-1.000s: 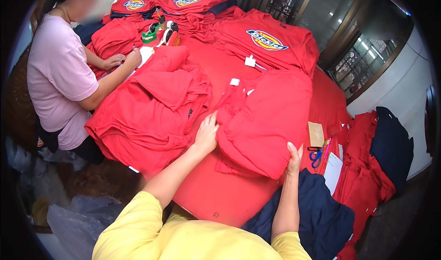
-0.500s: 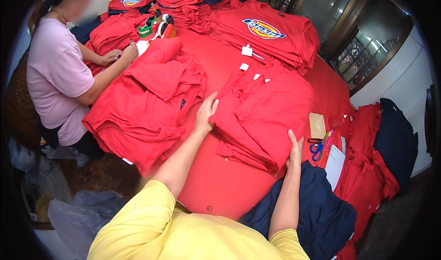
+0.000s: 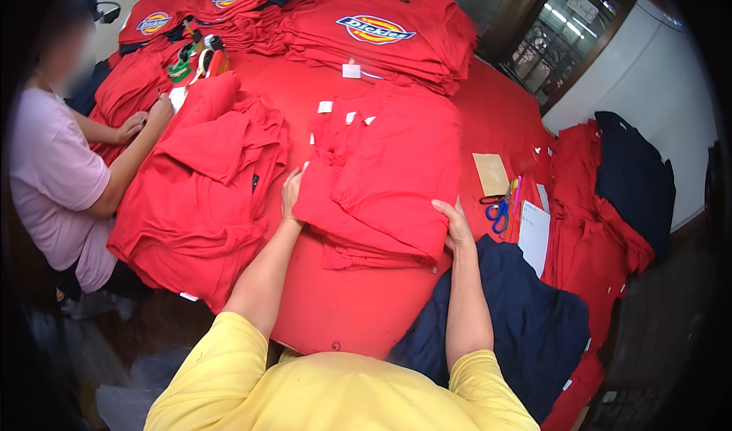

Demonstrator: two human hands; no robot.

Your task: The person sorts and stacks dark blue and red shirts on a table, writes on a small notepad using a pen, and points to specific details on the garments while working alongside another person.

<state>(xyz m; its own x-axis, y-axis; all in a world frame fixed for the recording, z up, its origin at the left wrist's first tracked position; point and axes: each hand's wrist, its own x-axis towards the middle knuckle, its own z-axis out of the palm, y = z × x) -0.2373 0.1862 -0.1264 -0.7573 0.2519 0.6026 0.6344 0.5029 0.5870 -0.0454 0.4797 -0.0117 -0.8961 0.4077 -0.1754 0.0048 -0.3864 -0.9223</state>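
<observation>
From your head view, the folded red shirt lies mid-worktop, its long axis running away from you, collar end far. Your left hand lies flat on its left edge, your right hand on its near right corner; neither grip closes on the soft, creased cloth. Scissors sit just right.
</observation>
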